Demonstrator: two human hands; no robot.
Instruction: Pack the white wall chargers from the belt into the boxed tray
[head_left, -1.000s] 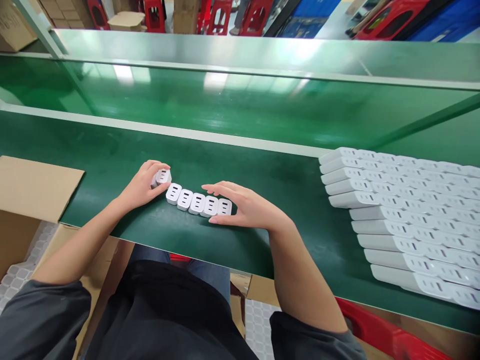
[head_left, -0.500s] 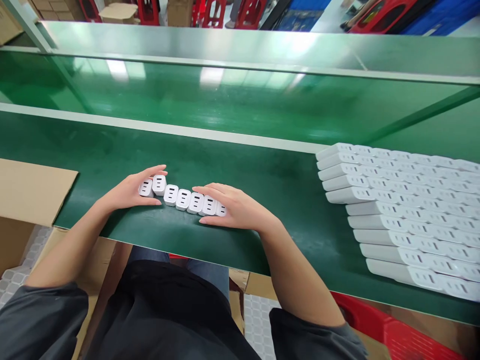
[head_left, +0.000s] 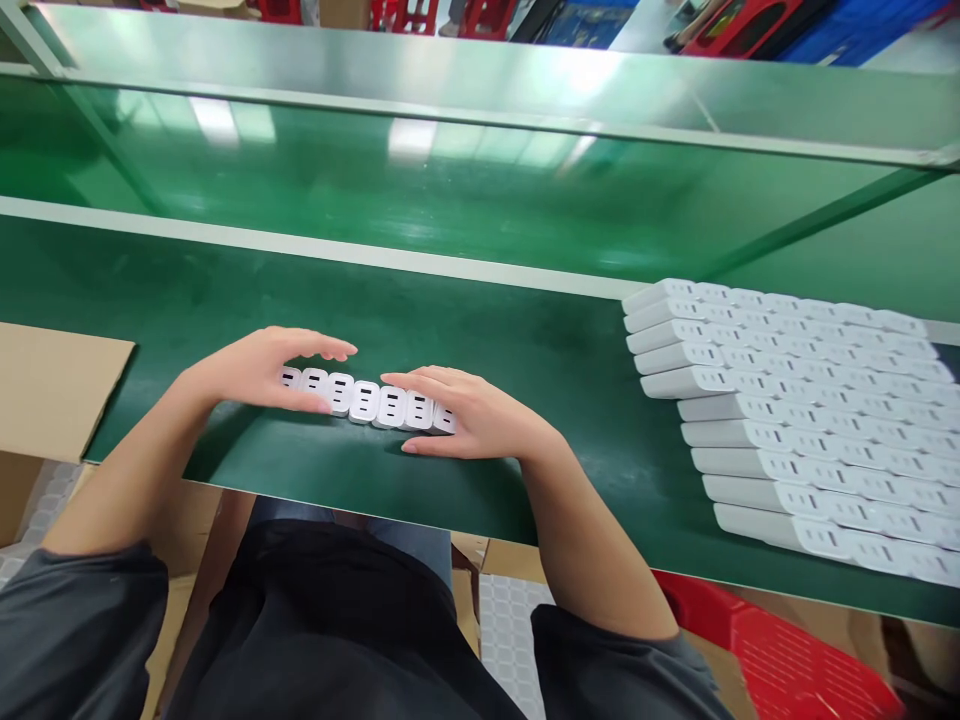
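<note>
A short row of several white chargers [head_left: 365, 401] stands on the green table [head_left: 480, 325], their slotted faces up. Around the row's left end is my left hand [head_left: 259, 368], its thumb along the near side and its fingers stretched past the far side. My right hand [head_left: 480, 412] wraps the right end, thumb near and fingers far, partly hiding the last charger. Both hands touch the row, thumb and fingers on opposite sides of it.
Many white chargers in long rows [head_left: 810, 420] cover the table's right side. A cardboard flap [head_left: 60, 385] lies at the left edge. Behind the table runs a raised metal shelf [head_left: 480, 75]. A red plastic stool [head_left: 795, 650] is below at the right.
My left hand has moved further along the row, its fingers reaching farther right. The left chargers now line up more evenly with the others. The whole view has shifted slightly.
</note>
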